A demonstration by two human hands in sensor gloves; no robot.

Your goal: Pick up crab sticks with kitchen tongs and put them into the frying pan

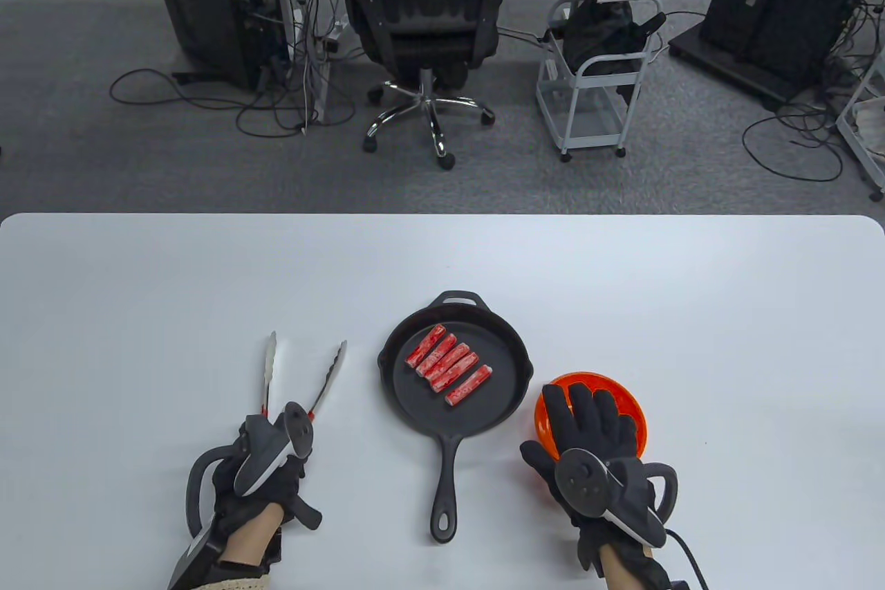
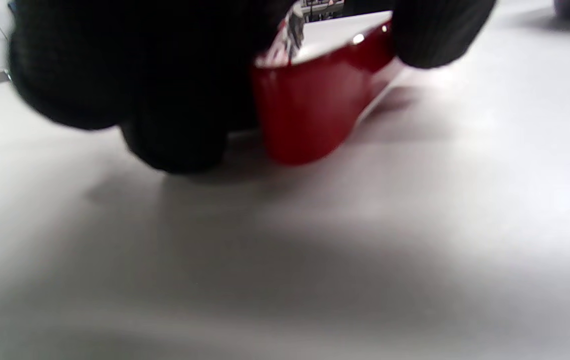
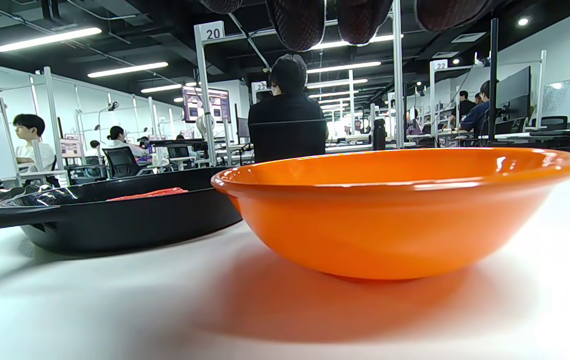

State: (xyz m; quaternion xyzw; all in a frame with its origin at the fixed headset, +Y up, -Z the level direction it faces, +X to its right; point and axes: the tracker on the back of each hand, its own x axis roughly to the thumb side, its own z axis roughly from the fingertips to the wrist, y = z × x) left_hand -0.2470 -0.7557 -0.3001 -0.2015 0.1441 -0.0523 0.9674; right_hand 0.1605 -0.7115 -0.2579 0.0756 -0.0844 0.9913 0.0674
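Several red-and-white crab sticks (image 1: pixel 448 365) lie side by side in the black cast-iron frying pan (image 1: pixel 415 410) at the table's middle. Left of the pan lie the metal kitchen tongs (image 1: pixel 268 369), arms spread apart and pointing away from me. My left hand (image 1: pixel 273 458) grips their red handle end (image 2: pixel 310 105), which rests on the table between my curled fingers (image 2: pixel 139 75) and thumb. My right hand (image 1: pixel 588 424) lies flat over the orange bowl (image 1: pixel 591 380), fingers straight; its fingertips (image 3: pixel 300 20) hover above the bowl (image 3: pixel 395 210). The pan (image 3: pixel 129 220) sits just left of the bowl.
The pan's long handle (image 1: pixel 446 472) points toward me between my two hands. The white table (image 1: pixel 726 313) stretches wide to either side. Beyond its far edge stand an office chair (image 1: pixel 425 30) and a white cart (image 1: pixel 598 78).
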